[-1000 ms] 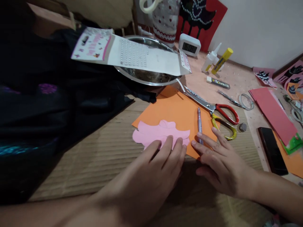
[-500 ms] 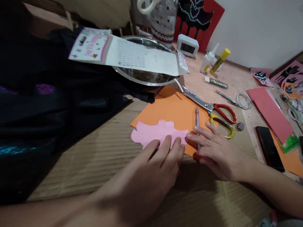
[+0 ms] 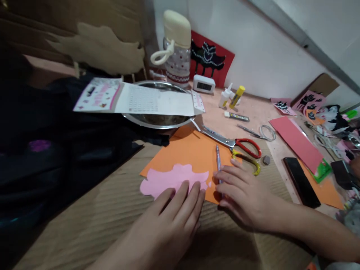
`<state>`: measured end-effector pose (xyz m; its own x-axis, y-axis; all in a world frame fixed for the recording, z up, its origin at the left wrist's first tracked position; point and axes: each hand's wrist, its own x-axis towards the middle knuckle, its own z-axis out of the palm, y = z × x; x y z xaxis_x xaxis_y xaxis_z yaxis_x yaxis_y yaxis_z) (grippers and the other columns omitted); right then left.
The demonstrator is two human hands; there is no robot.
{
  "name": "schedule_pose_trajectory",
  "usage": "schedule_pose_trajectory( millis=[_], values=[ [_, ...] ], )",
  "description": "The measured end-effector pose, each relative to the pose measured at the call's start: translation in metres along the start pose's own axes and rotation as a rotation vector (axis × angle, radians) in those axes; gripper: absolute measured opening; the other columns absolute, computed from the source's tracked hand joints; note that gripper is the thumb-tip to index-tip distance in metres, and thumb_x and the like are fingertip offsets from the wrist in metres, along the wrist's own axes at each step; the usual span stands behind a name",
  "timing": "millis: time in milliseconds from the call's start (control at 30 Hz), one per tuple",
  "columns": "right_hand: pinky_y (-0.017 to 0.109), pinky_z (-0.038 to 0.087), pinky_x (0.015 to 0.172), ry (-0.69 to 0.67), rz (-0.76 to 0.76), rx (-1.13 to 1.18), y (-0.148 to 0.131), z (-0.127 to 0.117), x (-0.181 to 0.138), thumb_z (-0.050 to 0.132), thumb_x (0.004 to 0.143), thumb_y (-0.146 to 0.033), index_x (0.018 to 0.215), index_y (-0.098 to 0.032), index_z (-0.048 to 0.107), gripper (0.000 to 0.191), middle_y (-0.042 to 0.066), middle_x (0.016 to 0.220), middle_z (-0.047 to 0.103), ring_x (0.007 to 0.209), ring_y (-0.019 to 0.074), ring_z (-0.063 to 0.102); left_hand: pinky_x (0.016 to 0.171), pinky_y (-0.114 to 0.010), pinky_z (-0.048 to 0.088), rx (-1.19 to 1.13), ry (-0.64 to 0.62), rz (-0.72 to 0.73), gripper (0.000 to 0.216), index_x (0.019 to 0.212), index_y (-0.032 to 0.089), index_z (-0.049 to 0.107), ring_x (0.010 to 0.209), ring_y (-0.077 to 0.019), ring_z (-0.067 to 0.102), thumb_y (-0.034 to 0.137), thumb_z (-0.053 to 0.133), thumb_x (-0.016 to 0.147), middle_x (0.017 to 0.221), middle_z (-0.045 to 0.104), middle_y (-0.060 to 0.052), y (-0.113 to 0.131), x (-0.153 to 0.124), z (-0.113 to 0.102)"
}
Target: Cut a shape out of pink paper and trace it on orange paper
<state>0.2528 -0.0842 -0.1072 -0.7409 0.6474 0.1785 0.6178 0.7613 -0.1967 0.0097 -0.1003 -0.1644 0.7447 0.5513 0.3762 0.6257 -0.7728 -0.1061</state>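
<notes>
A pink paper cutout (image 3: 165,178) with a wavy edge lies partly on an orange sheet (image 3: 180,146) and partly on corrugated cardboard (image 3: 92,198). My left hand (image 3: 171,213) rests on the cutout's near edge, fingers stretched out over it. To the right, my right hand (image 3: 242,191) lies with fingers extended across the lower part of a slim pen (image 3: 218,157); whether it grips the pen I cannot tell. Tiny pink scraps (image 3: 209,184) sit between the cutout and my right fingertips. Scissors (image 3: 229,142) with red and yellow handles lie just beyond the right hand.
A sheet of stick-on pearls (image 3: 165,103) spans a metal bowl (image 3: 152,123). Behind stand a bottle (image 3: 177,48), a small digital clock (image 3: 204,84), white glue (image 3: 225,97) and a yellow glue stick (image 3: 237,96). Black fabric (image 3: 70,150) covers the left; a phone (image 3: 300,182) lies right.
The camera view has tipped up, so the bottle and more wall show. My right fingertips have moved off the cutout's right tip and now lie over the pen. My left hand stays on the cutout.
</notes>
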Motion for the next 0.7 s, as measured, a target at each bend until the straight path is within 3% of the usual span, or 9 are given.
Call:
schedule_pose_trajectory(
  millis=[133, 233, 400, 567, 700],
  values=[
    [0.049, 0.059, 0.096, 0.177, 0.156, -0.011, 0.036, -0.018, 0.001, 0.055, 0.101, -0.021, 0.121, -0.020, 0.063, 0.022, 0.014, 0.111, 0.075, 0.109, 0.0286, 0.069, 0.098, -0.047, 0.043, -0.007, 0.062, 0.036, 0.041, 0.117, 0.018, 0.080, 0.120, -0.0350, 0.061, 0.022, 0.054, 0.085, 0.132, 0.072, -0.013, -0.004, -0.001, 0.005],
    [0.048, 0.058, 0.091, 0.232, 0.314, -0.194, 0.079, -0.034, -0.004, 0.053, 0.101, -0.017, 0.117, -0.021, 0.069, 0.024, 0.014, 0.111, 0.076, 0.104, 0.0293, 0.071, 0.099, -0.047, 0.041, -0.023, 0.103, 0.055, 0.041, 0.115, 0.020, 0.081, 0.119, -0.0343, 0.061, 0.023, 0.052, 0.086, 0.130, 0.074, -0.011, -0.007, -0.001, 0.004],
    [0.043, 0.057, 0.090, 0.087, 0.633, -0.409, 0.142, -0.051, -0.003, 0.056, 0.099, -0.014, 0.109, -0.016, 0.078, 0.024, 0.015, 0.107, 0.078, 0.102, 0.0312, 0.073, 0.096, -0.044, 0.040, -0.007, 0.126, 0.042, 0.043, 0.112, 0.020, 0.082, 0.112, -0.0315, 0.065, 0.018, 0.045, 0.092, 0.122, 0.079, -0.009, -0.008, 0.003, 0.001],
    [0.034, 0.054, 0.086, -0.024, 0.712, -0.355, 0.165, -0.046, 0.008, 0.067, 0.096, -0.025, 0.119, -0.016, 0.075, 0.026, 0.015, 0.117, 0.076, 0.099, 0.0267, 0.073, 0.095, -0.044, 0.039, -0.010, 0.123, 0.056, 0.048, 0.111, 0.019, 0.083, 0.107, -0.0303, 0.068, 0.015, 0.037, 0.097, 0.119, 0.080, -0.009, -0.009, 0.007, -0.004],
    [0.030, 0.051, 0.080, -0.055, 0.716, -0.363, 0.170, -0.046, 0.005, 0.068, 0.094, -0.022, 0.106, -0.018, 0.077, 0.016, 0.011, 0.105, 0.078, 0.094, 0.0242, 0.072, 0.095, -0.044, 0.039, 0.004, 0.117, 0.068, 0.049, 0.112, 0.018, 0.083, 0.109, -0.0303, 0.069, 0.018, 0.035, 0.100, 0.121, 0.079, -0.010, -0.010, 0.005, -0.007]
  ],
)
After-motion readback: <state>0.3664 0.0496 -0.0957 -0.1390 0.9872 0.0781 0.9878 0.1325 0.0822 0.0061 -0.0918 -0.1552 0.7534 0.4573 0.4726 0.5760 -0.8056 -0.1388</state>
